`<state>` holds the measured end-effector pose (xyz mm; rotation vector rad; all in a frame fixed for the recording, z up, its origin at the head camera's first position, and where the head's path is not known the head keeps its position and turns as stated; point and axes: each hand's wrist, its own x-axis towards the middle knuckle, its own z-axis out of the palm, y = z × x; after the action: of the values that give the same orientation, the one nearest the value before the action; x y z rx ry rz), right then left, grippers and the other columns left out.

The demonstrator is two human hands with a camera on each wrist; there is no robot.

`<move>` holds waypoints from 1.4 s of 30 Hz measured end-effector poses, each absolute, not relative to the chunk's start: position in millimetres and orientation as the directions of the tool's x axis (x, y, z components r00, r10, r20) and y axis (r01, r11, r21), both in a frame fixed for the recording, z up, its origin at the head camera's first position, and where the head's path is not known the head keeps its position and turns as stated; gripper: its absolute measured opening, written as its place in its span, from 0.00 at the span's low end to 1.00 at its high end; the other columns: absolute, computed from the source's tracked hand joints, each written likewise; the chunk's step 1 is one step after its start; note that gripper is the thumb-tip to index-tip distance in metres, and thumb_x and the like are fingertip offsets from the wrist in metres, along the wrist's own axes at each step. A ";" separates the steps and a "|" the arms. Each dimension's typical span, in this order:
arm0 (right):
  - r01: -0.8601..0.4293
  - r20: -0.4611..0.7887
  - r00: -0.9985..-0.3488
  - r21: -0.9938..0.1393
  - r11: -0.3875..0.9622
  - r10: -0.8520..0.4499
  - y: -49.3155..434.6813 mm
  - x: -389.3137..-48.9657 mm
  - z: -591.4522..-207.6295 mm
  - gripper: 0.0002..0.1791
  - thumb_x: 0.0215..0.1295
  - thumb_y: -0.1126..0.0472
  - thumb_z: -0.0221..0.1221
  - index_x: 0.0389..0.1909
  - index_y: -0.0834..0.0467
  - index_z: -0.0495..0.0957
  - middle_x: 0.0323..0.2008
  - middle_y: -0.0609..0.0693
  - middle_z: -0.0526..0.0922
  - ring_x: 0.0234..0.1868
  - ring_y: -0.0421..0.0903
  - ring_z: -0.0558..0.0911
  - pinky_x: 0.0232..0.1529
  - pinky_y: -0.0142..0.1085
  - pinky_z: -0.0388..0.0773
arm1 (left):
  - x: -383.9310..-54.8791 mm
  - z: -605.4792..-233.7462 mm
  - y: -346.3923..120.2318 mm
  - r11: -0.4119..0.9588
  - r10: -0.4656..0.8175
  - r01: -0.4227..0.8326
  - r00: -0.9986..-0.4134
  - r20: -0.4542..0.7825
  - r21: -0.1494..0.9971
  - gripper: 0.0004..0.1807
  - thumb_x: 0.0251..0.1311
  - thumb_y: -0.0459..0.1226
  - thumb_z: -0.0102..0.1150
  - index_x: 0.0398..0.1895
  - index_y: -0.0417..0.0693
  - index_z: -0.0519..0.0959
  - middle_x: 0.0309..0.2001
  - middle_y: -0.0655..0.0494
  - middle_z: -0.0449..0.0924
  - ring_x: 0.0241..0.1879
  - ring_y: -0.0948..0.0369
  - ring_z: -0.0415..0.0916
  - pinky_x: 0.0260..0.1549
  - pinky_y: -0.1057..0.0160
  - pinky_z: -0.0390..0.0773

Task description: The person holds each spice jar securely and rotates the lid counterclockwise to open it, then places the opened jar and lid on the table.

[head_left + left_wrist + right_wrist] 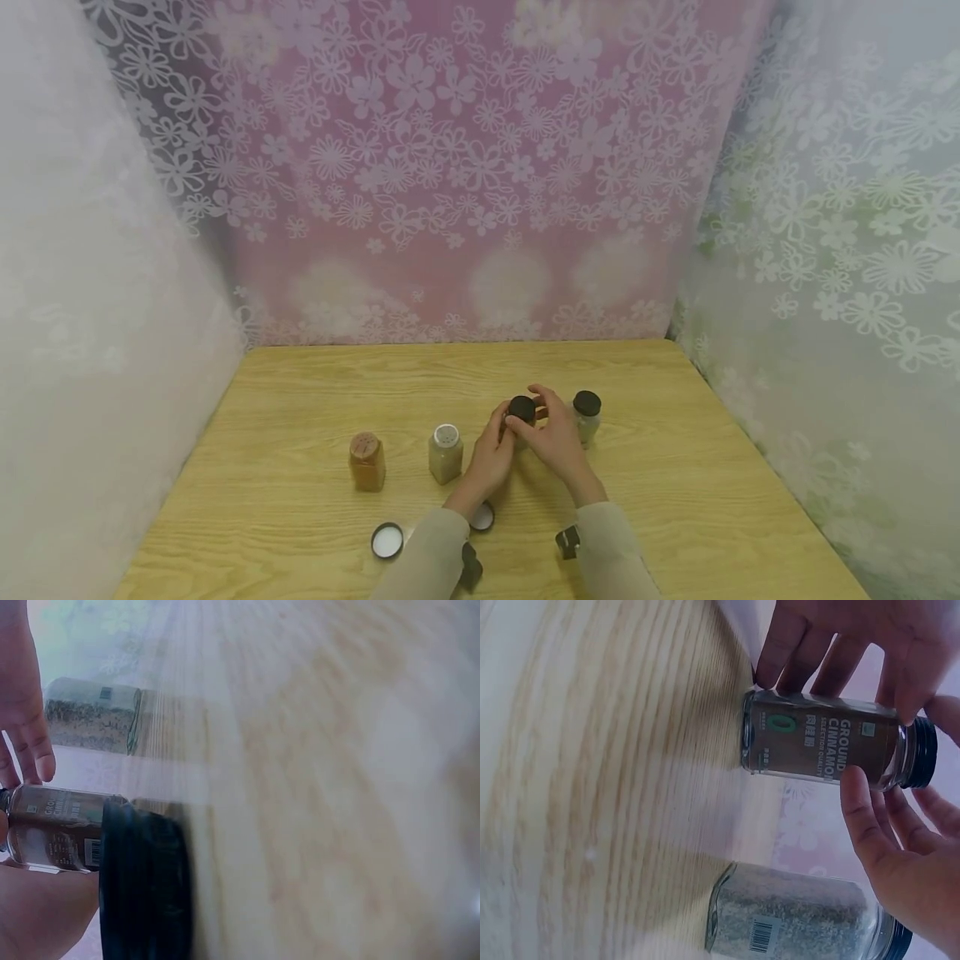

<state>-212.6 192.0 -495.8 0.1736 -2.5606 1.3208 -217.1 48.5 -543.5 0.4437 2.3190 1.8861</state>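
Note:
A clear glass cinnamon jar [802,739] with a brown label and a black lid [522,407] is upright between the two hands. My left hand [491,460] grips the jar's body from its left side. At the top, my right hand [558,442] has its thumb [859,791] in front of the jar's shoulder and curved fingers around the lid. The jar's base is close over the table in the right wrist view. Just right of the hands stands a lidded jar of pale speckled seasoning [795,911].
Left of the hands, an unlidded jar with a pale sifter top [446,454] and an orange-brown spice jar [367,462] stand on the wooden table [300,400]. Nearer lie two upturned black lids, one at left [387,541], another [482,518] beside the left forearm. Patterned curtains [450,167] surround the table.

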 end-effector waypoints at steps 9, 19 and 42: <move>-0.202 0.267 -0.963 -0.785 0.586 0.026 191.2 -211.5 -494.9 0.28 0.68 0.60 0.71 0.64 0.67 0.76 0.60 0.64 0.82 0.51 0.58 0.84 0.51 0.51 0.84 | -216.5 -543.6 48.3 0.170 0.302 0.152 -0.949 0.096 0.973 0.29 0.86 0.44 0.35 0.85 0.48 0.53 0.79 0.39 0.64 0.78 0.41 0.64 0.74 0.37 0.67; -0.169 0.224 -0.974 -0.768 0.618 0.012 191.9 -212.0 -490.4 0.28 0.71 0.55 0.69 0.66 0.66 0.75 0.60 0.64 0.82 0.53 0.58 0.83 0.48 0.49 0.86 | -217.8 -544.7 47.4 0.177 0.297 0.142 -0.951 0.085 0.974 0.30 0.86 0.44 0.36 0.85 0.49 0.53 0.79 0.39 0.63 0.78 0.40 0.63 0.75 0.38 0.67; -0.168 0.204 -0.979 -0.756 0.632 -0.016 197.0 -213.8 -485.1 0.29 0.72 0.57 0.68 0.69 0.62 0.74 0.57 0.65 0.84 0.52 0.60 0.86 0.48 0.51 0.87 | -219.2 -546.8 43.9 0.175 0.336 0.173 -0.936 0.107 0.969 0.32 0.85 0.43 0.42 0.85 0.47 0.52 0.81 0.33 0.58 0.78 0.37 0.61 0.74 0.37 0.67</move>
<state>-213.8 197.0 -485.1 0.1516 -2.6743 1.2664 -219.2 43.9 -546.8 0.5030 2.3036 1.8717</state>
